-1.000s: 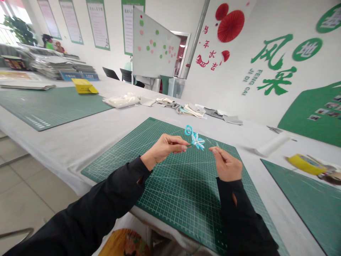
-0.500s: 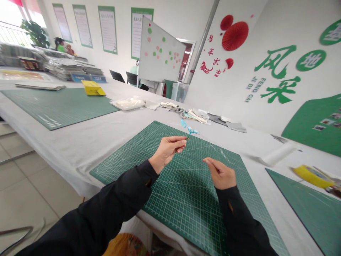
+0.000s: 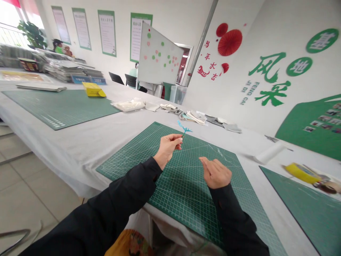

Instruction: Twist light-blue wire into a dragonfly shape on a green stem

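The left hand (image 3: 168, 146) grips the green stem (image 3: 183, 136) of a small blue ornament (image 3: 185, 129) between thumb and fingers, holding it up over the far part of the middle cutting mat (image 3: 176, 185). The right hand (image 3: 217, 173) is closed, thumb and forefinger together, over the same mat; whether they pinch something thin, I cannot tell. The hands are apart, with a gap of gridded mat showing between them, and the ornament points up and away from the right hand.

The mat's far edge runs just beyond the ornament, and its near edge lies close to the table's front edge. A strip of pale tablecloth (image 3: 114, 137) separates it from the left mat (image 3: 64, 106), and a narrower one from the right mat (image 3: 301, 199). Past the far edge lie a plastic bag (image 3: 130, 105) and cloth scraps (image 3: 195, 117); a white roll (image 3: 270, 153) and scissors (image 3: 271, 138) are to the right, well apart from the hands.

A yellow box (image 3: 93, 90) stands by the left mat's far edge, in front of stacked papers (image 3: 64, 69). Beyond the table are a whiteboard (image 3: 160, 53) (dotted with pink and green spots) and dark chairs (image 3: 116, 78).
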The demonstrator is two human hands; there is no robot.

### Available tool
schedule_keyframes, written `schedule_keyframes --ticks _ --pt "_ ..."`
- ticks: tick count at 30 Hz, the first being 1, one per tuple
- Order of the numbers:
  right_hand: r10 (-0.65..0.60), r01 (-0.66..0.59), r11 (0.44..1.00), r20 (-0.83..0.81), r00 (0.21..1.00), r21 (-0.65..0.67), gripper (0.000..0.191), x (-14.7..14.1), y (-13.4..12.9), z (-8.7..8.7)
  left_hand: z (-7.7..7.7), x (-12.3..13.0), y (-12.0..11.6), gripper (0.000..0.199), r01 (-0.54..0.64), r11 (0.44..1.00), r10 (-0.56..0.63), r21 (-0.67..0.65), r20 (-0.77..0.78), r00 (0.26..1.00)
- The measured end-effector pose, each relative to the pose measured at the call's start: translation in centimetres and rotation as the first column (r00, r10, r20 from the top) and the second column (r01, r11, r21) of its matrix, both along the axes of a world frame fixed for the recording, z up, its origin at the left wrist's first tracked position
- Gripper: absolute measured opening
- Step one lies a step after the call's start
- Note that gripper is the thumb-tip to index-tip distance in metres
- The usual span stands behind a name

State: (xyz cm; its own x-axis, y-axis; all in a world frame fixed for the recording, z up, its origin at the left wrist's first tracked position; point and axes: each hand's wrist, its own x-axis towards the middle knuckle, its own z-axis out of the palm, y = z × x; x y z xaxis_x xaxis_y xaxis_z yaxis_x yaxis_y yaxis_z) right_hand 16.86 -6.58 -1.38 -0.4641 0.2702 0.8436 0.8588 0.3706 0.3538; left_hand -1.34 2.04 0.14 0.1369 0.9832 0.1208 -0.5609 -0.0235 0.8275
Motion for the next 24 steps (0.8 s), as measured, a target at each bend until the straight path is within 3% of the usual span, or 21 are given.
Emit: schedule_keyframes --ticks 5,16,18,19,21,24 --pt "-0.002 -0.002 0.999 0.093 0.996 0.044 0.011 -1.5 -0.8 0.6 0.0 0.0 0.0 0.025 -0.039 0.996 0.044 0.081 -0.053 0.998" --pt "0.038 -0.042 0.997 0.053 0.998 0.066 0.018 -1.7 -1.5 1.7 0.0 0.1 -0.1 0.014 -0.138 0.966 0.196 0.217 -0.274 0.942" --pt "0.024 -0.028 0.997 0.062 0.998 0.071 0.017 -1.9 -1.8 2.0 0.0 0.0 -0.3 0.015 -0.17 0.91 0.332 0.378 -0.419 0.845" --pt "0.013 -0.019 0.997 0.067 0.998 0.076 0.016 -2.0 -1.9 2.1 0.0 -0.1 -0.5 0.017 -0.162 0.861 0.421 0.482 -0.498 0.758" --pt "-0.007 0.0 0.996 0.076 0.997 0.092 0.015 -1.9 -2.0 2.2 0.0 -0.3 -0.9 0.022 -0.096 0.758 0.578 0.645 -0.596 0.557" --pt "-0.032 0.021 0.993 0.096 0.995 0.115 0.015 -1.6 -2.1 2.3 0.2 -0.6 -1.5 0.026 0.049 0.663 0.695 0.747 -0.638 0.332"
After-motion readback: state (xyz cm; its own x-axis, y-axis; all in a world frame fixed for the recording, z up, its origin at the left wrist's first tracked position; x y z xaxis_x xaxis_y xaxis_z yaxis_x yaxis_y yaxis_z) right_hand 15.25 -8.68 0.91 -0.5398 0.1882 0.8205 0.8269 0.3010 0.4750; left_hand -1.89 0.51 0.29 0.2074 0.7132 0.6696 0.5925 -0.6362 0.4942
